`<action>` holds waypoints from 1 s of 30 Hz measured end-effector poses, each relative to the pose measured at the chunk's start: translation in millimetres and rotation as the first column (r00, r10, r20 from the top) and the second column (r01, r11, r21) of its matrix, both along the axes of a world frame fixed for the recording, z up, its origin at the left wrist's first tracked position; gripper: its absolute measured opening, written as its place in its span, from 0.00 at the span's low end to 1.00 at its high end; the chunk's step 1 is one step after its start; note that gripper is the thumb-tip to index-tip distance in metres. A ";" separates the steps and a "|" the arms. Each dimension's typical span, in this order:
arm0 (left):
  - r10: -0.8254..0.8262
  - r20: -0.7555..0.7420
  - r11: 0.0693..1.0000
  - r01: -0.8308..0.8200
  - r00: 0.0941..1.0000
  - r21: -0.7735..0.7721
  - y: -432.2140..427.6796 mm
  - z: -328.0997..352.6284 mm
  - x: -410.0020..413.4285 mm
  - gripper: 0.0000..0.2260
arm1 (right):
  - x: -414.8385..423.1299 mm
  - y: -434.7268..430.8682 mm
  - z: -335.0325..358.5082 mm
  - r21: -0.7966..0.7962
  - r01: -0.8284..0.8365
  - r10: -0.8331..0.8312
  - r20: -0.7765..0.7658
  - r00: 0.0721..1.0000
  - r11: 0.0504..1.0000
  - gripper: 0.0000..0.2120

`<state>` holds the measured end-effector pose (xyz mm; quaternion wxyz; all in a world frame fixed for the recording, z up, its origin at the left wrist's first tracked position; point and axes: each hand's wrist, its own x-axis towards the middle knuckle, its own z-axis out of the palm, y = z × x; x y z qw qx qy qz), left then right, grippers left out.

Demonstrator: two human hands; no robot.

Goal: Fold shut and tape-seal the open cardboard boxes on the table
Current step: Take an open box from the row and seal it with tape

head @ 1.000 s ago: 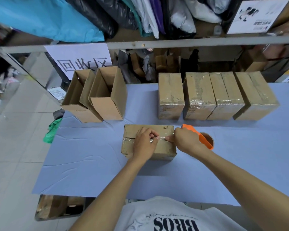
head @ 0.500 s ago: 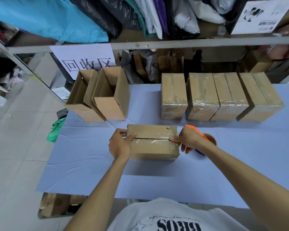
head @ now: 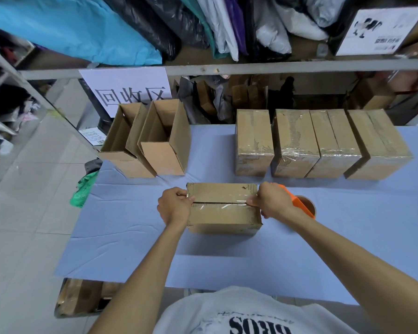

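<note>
1. The box [head: 223, 213] I am sealing sits on the table [head: 227, 261] straight ahead, between both hands. Its long axis and seam run left to right.
2. My left hand [head: 173, 206] grips the box's left end, thumb on the tape [head: 217, 205] at the seam.
3. My right hand [head: 273, 201] curls round the orange tape dispenser [head: 299, 204] at the right end, equally near.
4. I judge the next pull goes rightward and down over that end. Two open boxes [head: 165, 141] wait far left.
</note>
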<state>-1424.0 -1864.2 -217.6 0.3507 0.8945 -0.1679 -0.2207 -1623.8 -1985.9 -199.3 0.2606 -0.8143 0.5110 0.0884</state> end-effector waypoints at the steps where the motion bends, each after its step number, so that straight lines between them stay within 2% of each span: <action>1: 0.001 0.004 1.000 -0.001 1.000 0.003 -0.5 1.1 -0.7 0.07 | -1.3 -1.0 -2.9 0.017 0.013 -0.013 0.035 0.999 1.000 0.22; 4: -0.001 0.017 1.000 0.001 1.000 0.026 -2.9 2.3 -3.0 0.06 | -6.1 -2.8 -9.7 0.061 0.033 -0.040 0.115 0.993 0.998 0.24; 7: 0.000 -0.019 0.998 0.002 1.000 0.057 -2.5 3.6 -6.3 0.08 | -8.4 -1.6 -10.0 0.022 0.014 -0.017 0.145 0.989 1.000 0.22; 10: -0.038 -0.061 0.998 0.034 0.997 -0.060 -7.4 6.1 -8.0 0.17 | -9.3 3.7 -7.9 -0.019 -0.016 0.019 0.177 0.984 1.000 0.22; 12: -0.188 0.007 0.971 0.187 0.982 -0.151 -15.3 12.0 -5.9 0.19 | -11.1 7.1 -5.6 -0.065 -0.048 0.059 0.179 0.982 0.997 0.22; 14: -0.415 -0.025 0.899 0.406 0.909 -0.162 -24.5 21.0 -5.1 0.19 | -12.5 10.9 -4.1 -0.135 -0.090 0.114 0.186 0.976 0.987 0.19; 16: -0.609 -0.155 0.793 0.604 0.778 -0.085 -30.6 27.5 -9.9 0.27 | -14.8 11.7 -2.7 -0.207 -0.109 0.148 0.185 0.972 0.972 0.12; 18: -0.699 -0.220 0.693 0.721 0.681 0.030 -31.8 27.7 -17.0 0.37 | -17.6 10.9 -1.8 -0.270 -0.098 0.153 0.188 0.970 0.958 0.07; 20: -0.723 -0.224 0.653 0.752 0.653 0.088 -29.4 23.3 -24.3 0.44 | -19.2 11.2 -8.1 -0.283 -0.047 0.125 0.266 0.956 0.958 0.08; 23: -0.677 -0.162 0.698 0.696 0.718 0.167 -23.2 14.7 -31.9 0.56 | -21.0 15.8 -21.9 -0.111 0.025 0.020 0.391 0.920 0.994 0.14; 25: -0.630 -0.143 0.738 0.645 0.764 0.198 -19.2 11.1 -36.3 0.61 | -21.6 19.6 -29.3 -0.011 -0.021 0.024 0.419 0.908 1.000 0.20; 28: -0.542 -0.081 0.802 0.544 0.836 0.247 -17.9 9.1 -47.1 0.63 | -22.9 22.3 -35.6 0.178 -0.081 -0.007 0.447 0.895 0.981 0.31; 30: -0.525 -0.005 0.812 0.502 0.851 0.298 -22.7 11.7 -58.6 0.60 | -24.0 22.7 -39.2 0.276 -0.072 -0.055 0.427 0.903 0.958 0.39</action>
